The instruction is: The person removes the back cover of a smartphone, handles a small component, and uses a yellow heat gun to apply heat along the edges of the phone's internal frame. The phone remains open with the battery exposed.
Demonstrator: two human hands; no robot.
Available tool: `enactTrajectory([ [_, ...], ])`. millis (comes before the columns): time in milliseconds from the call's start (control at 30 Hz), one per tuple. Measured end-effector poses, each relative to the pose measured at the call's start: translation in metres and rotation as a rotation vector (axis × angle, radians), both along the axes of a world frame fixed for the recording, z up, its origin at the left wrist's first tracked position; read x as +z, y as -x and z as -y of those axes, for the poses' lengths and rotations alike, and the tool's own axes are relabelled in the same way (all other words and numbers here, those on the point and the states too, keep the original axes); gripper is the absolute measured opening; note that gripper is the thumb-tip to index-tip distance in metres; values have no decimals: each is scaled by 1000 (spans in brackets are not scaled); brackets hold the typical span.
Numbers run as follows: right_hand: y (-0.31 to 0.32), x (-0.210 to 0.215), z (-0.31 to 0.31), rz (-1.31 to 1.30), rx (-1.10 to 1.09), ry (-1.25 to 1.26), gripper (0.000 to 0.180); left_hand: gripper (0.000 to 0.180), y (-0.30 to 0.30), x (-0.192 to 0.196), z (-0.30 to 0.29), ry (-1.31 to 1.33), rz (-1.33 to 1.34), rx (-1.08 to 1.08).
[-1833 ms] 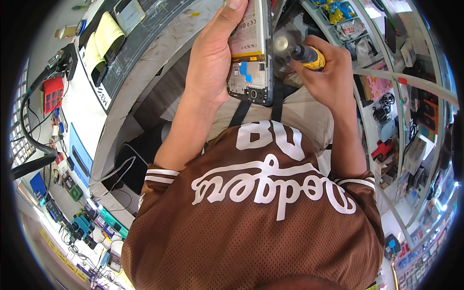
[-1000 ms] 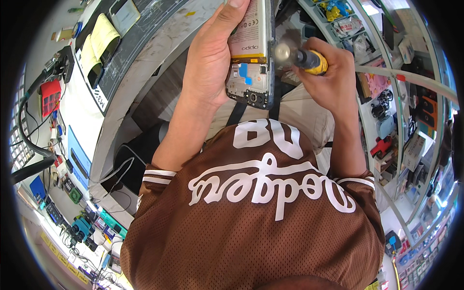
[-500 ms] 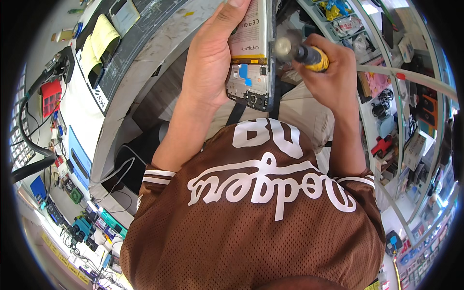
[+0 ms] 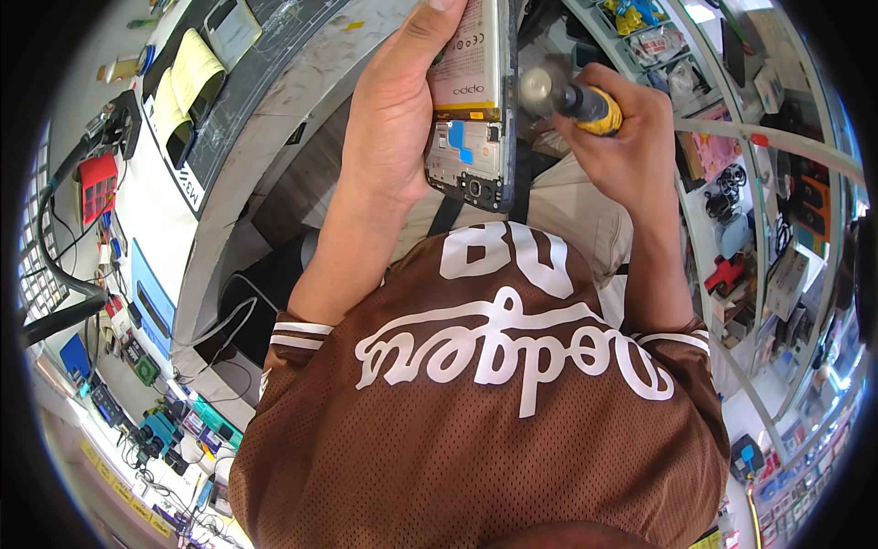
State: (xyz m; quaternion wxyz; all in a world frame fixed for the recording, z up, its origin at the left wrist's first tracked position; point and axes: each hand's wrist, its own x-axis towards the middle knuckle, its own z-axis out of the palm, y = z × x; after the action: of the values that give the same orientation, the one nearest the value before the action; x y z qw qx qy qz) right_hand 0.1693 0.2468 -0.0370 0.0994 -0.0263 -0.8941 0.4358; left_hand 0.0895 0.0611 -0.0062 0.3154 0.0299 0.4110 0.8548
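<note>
Smartphone [image 4: 469,110], black-framed, slim and with its inside exposed, was held above the person's lap, its upper end cut off by the top of the view. The left hand [image 4: 389,128] gripped it along the left side, the thumb [image 4: 428,27] closed over the edge and the other fingers mostly hidden behind. The right hand [image 4: 622,123] had its fingers wrapped around the yellow-and-black handle of a blurred tool [image 4: 594,111], whose round, pale metallic end lay just beside the phone's right edge; whether the two touched could not be told.

A silvery-white rectangular battery [image 4: 465,69] with printing on it filled the upper part of the phone that showed. Below it ran a thin golden-yellow strip [image 4: 465,114], then a grey metal plate bearing a bright blue patch [image 4: 457,142]. A dark-ringed circle sat near the bottom end, which was tilted slightly.

Beneath the hands were beige trousers [image 4: 590,201] and a brown mesh jersey [image 4: 476,448] with white lettering. To the left curved a white counter [image 4: 151,215] carrying a red compartmented box [image 4: 98,188] and a flat blue rectangular object [image 4: 149,293]. To the right, glass-fronted shelves held a bright red object [image 4: 725,273] among assorted small goods.
</note>
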Motion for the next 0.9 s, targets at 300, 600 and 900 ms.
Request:
enactTrajectory([
  [300,-1,-3,0,-11,9,-8,19,51,5,-13,-3,-38,58,29],
  [600,-5,-5,-3,-68,8,-19,19,46,6,-7,1,34,-63,41],
  [900,-2,3,-15,-182,-11,-209,22,42,-3,27,1,94,-55,78],
])
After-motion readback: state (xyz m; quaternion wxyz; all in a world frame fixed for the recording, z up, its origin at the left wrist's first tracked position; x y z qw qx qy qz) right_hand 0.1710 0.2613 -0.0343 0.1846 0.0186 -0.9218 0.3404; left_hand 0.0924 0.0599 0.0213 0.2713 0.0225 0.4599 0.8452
